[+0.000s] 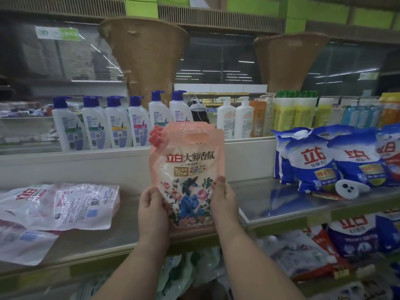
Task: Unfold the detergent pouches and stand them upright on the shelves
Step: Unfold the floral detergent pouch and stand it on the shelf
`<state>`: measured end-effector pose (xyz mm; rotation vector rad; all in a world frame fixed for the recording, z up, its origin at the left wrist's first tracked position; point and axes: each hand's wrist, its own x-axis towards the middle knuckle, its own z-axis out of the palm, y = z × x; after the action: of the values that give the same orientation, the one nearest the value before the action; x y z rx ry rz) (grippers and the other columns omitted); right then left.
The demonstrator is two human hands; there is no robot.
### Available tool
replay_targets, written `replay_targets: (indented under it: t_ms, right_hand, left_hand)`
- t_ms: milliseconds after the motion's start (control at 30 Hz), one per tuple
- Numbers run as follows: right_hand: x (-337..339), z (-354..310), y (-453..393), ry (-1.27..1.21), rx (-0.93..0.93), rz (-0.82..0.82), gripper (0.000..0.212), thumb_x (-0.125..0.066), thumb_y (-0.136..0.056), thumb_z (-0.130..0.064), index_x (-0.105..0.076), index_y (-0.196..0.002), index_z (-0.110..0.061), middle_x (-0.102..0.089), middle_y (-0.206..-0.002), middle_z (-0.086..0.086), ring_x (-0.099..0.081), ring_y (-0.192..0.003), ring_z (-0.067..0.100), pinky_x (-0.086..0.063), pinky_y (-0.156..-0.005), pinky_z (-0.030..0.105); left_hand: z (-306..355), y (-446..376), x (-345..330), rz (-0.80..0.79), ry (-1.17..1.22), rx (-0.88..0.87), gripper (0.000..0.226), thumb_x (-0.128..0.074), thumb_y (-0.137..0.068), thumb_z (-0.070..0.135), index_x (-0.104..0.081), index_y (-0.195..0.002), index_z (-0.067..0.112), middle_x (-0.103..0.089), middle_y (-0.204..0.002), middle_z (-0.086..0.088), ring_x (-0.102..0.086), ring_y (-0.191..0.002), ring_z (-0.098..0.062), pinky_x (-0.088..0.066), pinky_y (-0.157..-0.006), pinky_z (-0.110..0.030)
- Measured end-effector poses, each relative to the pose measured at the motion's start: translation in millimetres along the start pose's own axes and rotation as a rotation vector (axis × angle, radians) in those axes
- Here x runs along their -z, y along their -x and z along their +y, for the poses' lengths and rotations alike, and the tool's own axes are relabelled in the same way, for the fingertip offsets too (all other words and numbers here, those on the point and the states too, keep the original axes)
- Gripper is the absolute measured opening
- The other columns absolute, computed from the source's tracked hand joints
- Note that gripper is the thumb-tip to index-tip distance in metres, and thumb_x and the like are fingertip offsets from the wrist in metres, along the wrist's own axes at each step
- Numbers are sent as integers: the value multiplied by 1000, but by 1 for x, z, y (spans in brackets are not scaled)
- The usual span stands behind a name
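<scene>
A pink detergent pouch (186,169) with a red cap, a handle slot and a flower picture stands upright in front of me, over the front edge of the metal shelf (270,202). More pink pouches seem stacked behind it. My left hand (152,210) grips its lower left edge. My right hand (224,201) grips its lower right edge, thumb on the front. Two flat pouches (60,204) lie on the shelf at the left.
Blue and white detergent bags (333,161) stand on the shelf at the right, with a white tag (350,188) in front. Pump bottles (121,124) line the ledge behind. More bags (355,237) fill the lower shelf.
</scene>
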<state>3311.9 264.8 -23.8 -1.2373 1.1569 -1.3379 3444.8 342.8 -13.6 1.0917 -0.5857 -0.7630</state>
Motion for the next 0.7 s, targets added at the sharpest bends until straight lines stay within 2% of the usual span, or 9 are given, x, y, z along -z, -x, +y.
replay_targets:
  t_ms: [100,200,267,367,500,700]
  right_hand:
    - [0,-3,0,0,0,-1,52,-30,-98,-77,-64,-100,-38,-76,-100,-10,-70,-98,16,-58,-78,36]
    - [1,-5,1,-10,0,2,52,-30,-96,-78,-64,-99,-37,-74,-100,-10,-69,-96,15,-55,-73,32]
    - [1,-6,1,-14,-3,-9,58,-30,-91,-82,-65,-98,-36,-76,-98,-10,-71,-95,16,-59,-76,36]
    - [1,-7,1,-13,-7,-23,60,-29,-88,-83,-65,-98,-36,-76,-97,-9,-71,-94,16,-60,-77,37]
    - [1,-7,-2,-30,-29,-35,67,-29,-81,-89,-67,-101,-37,-78,-99,-7,-74,-97,21,-63,-87,48]
    - [2,-11,-1,-68,-62,-55,68,-30,-78,-90,-66,-100,-37,-78,-98,-6,-74,-95,23,-63,-86,48]
  left_hand:
    - [-1,0,0,-5,14,13,25,-45,-110,42,-64,-102,30,-78,-98,-4,-79,-89,-24,-64,-80,-55]
    - [0,1,0,-20,21,10,24,-45,-110,41,-64,-103,27,-78,-95,-3,-80,-85,-23,-65,-77,-51]
    - [0,3,-1,-17,17,-7,25,-44,-110,42,-63,-103,26,-78,-91,-1,-80,-83,-21,-65,-76,-49]
    - [1,5,-4,17,23,-26,26,-43,-111,41,-62,-103,25,-76,-97,-6,-78,-89,-27,-65,-79,-53]
    - [1,10,-6,71,13,-56,26,-43,-110,42,-61,-102,25,-74,-105,-12,-75,-98,-32,-63,-85,-57]
    - [5,14,-8,92,24,-38,25,-46,-110,41,-62,-101,24,-74,-105,-14,-74,-101,-37,-60,-88,-62]
